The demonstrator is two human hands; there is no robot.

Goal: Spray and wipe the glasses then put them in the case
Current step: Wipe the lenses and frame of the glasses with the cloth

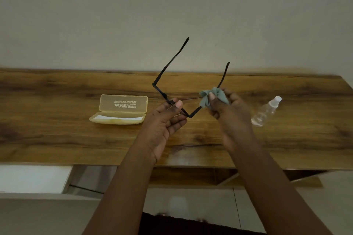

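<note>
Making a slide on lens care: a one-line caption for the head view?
Left hand steadies black glasses; right hand wipes with grey cloth.

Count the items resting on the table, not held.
2. The open yellow case lies on the table left of the hands; the clear spray bottle lies on its side to the right. None look hidden.

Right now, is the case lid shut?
No, the case lies open on the table, its lid tipped back, left of the glasses.
</note>
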